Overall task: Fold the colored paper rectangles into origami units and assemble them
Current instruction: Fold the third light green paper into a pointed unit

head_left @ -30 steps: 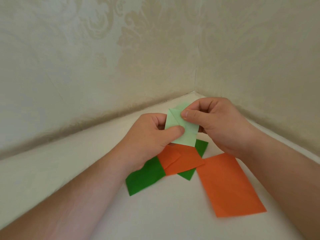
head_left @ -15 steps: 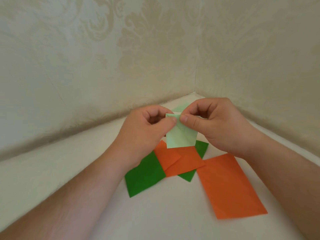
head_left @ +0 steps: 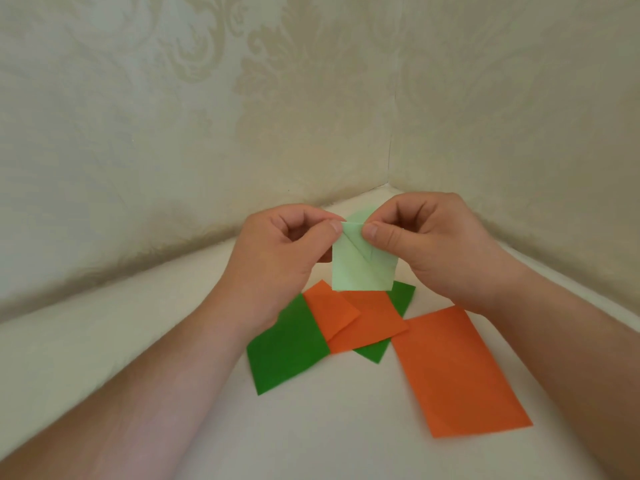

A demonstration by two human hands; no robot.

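Since a moment ago both hands have lifted the light green paper (head_left: 360, 271) a little, and the thumbs now meet at its top edge. The white table (head_left: 104, 358) fills a corner between patterned walls (head_left: 173, 116). On it lies a flat orange rectangle (head_left: 457, 372), well right of a dark green sheet (head_left: 287, 355) overlapped by a folded orange piece (head_left: 360, 320), with a second green sheet (head_left: 374, 353) beneath. The left hand (head_left: 280, 261) and right hand (head_left: 433, 244) each pinch the light green paper's upper edge between thumb and curled fingers, holding it above the pile and hiding part of it.
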